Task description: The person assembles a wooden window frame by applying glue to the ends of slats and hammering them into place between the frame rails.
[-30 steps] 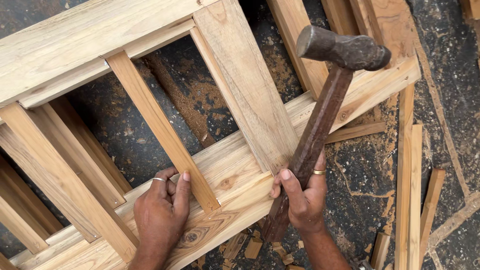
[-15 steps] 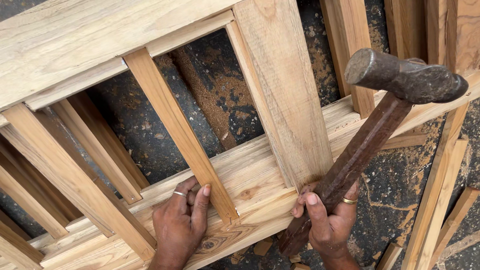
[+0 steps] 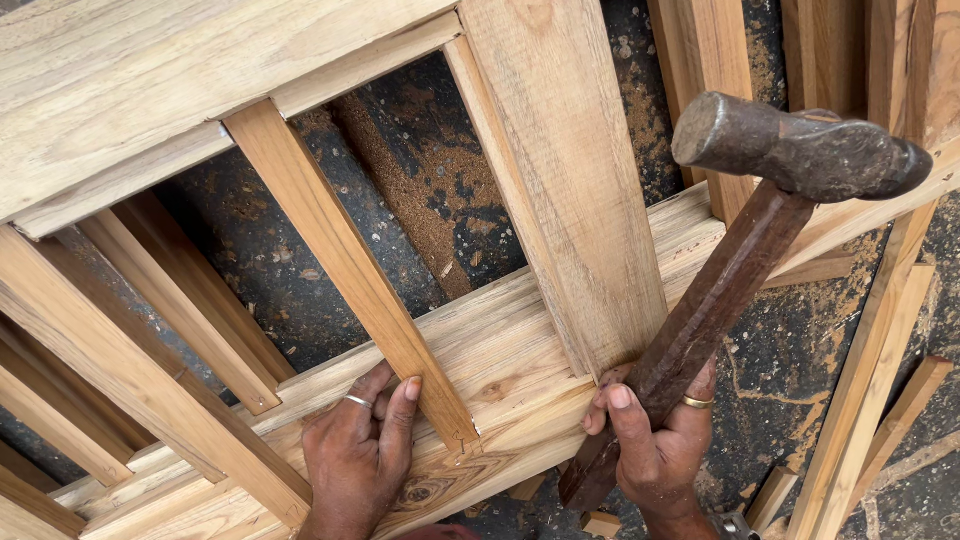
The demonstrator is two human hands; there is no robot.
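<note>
A pale wooden frame [image 3: 500, 370] with rails and slats fills the head view. My left hand [image 3: 360, 445], with a ring on it, rests on the lower rail and pinches the bottom end of a narrow slat [image 3: 340, 260] where it joins the rail. My right hand [image 3: 655, 440], also ringed, grips the dark wooden handle of a hammer [image 3: 720, 300] near its low end. The rusty iron head [image 3: 800, 150] is raised at the upper right, above the rail. A wide upright board [image 3: 570, 190] stands between my hands.
Loose wood strips [image 3: 880, 370] lie on the dark, sawdust-strewn floor [image 3: 430, 210] at the right. More slats [image 3: 180, 300] of the frame run at the left. Small wood offcuts [image 3: 600, 522] lie under the rail near my right wrist.
The view has drawn closer and shifted. The hammer head has swung further right and stays raised. My left hand keeps its hold at the slat's foot.
</note>
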